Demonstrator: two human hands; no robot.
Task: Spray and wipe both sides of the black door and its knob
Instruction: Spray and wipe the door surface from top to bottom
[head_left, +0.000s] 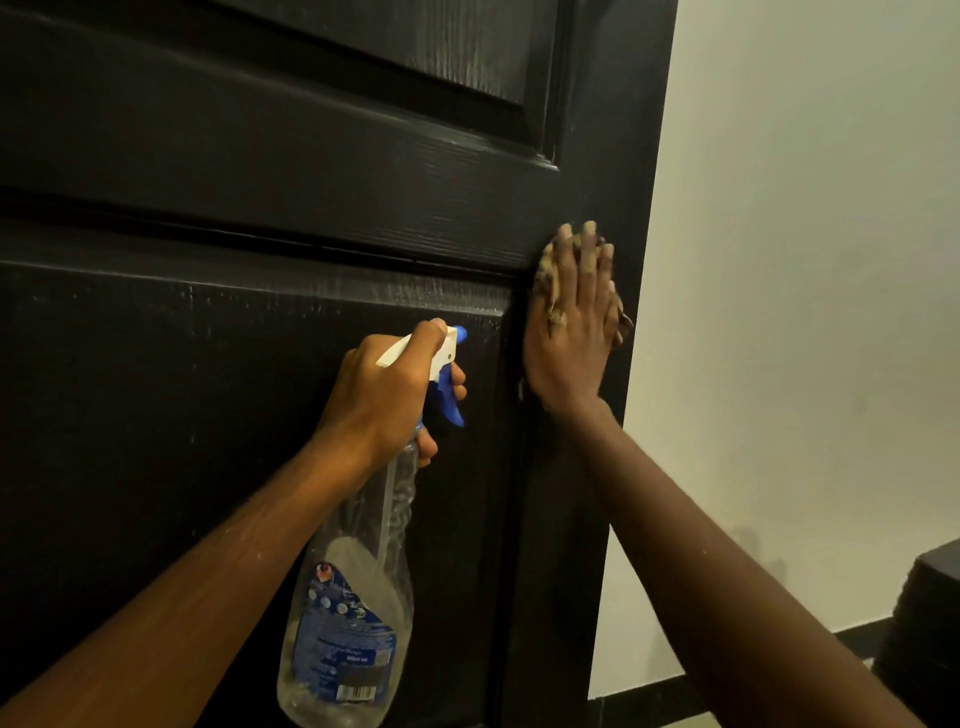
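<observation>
The black door fills the left and middle of the frame, its panelled face turned this way and its free edge running down just right of centre against a pale wall. The knob isn't in view from here.

The left hand is wrapped round the neck of the spray bottle at centre frame, with fingers curled by the blue trigger and the nozzle pointing at the lower panel. I'd judge the bottle light: clear thin plastic, and it looks mostly empty. It could get slick if wet, so the neck under the trigger head is the sensible place to hold it.

The right hand, right of centre, lies flat with its fingers straight and close together, pressing a mottled cloth against the door's upright edge strip. The cloth is soft and bunches under the palm, with bits sticking out on both sides. It wants an open-palm press, not a pinch, or it will ride up.

The door itself looks stiff and heavy, with a grained finish that shows pale streaks on the panel bevel. It hangs on hinges, so a firm push near this free edge could swing it away — steady pressure seems wiser than a shove.

A dark object sits low at the right edge
</observation>
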